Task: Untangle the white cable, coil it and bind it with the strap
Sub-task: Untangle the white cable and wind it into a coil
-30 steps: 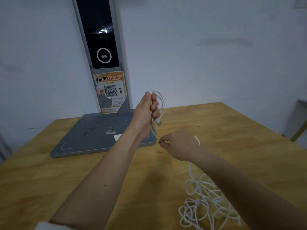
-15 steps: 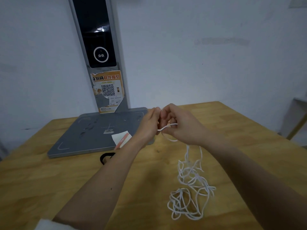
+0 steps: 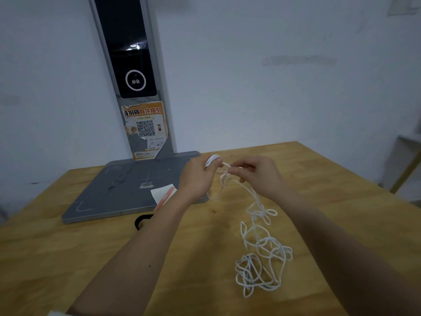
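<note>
White cable (image 3: 262, 254) is mostly still a tangled mess, piled in loose loops on the wooden desk (image 3: 68, 258) toward its near right side, between the two forearms but closer to the right one. From that pile a couple of strands climb up off the wood to the hands, which are held close together above the middle of the desk.

Right hand (image 3: 257, 176) has its fingers curled in, thumb and forefinger pinching a small loop of the cable. Left hand (image 3: 198, 176) is closed around a few neat turns of the cable, which poke out white at the top of the fist. The stretch between the two hands is short and looks knotted, though it's a bit blurry so I can't tell how it's crossed.

Just past the left forearm there's a black strap (image 3: 142, 221) lying flat on the wood, partly hidden by the arm, right by the front edge of a grey base plate (image 3: 118, 190). A white and orange card (image 3: 165, 193) sits on that plate. Further back, at the far edge of the desk, a grey post (image 3: 134, 65) with a dark screen rises from the plate, with an orange QR sticker (image 3: 145, 128) on it, against a pale wall (image 3: 273, 76).
</note>
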